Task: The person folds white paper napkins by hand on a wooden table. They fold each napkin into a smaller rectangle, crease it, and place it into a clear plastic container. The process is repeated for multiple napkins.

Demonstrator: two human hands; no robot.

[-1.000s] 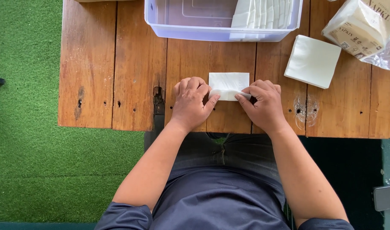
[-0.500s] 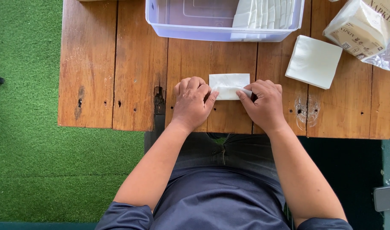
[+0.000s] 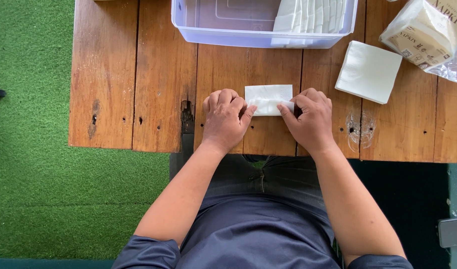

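Both hands are working frame center: left hand (image 3: 224,119) and right hand (image 3: 310,119) fingers are pinching the folded white napkin (image 3: 268,97). It's lying flat on the wooden counter (image 3: 138,74).

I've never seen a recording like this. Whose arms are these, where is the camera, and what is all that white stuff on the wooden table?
There is no machine here. A person wears a camera on the head, so the one view looks straight down at their own two bare arms and lap. The left hand and right hand each pinch an end of a small folded white napkin that lies on the wooden table. Beyond it stands a clear plastic bin with folded napkins lined up inside. To the right lie a flat stack of unfolded napkins and an opened napkin package. Green artificial turf covers the ground on the left.
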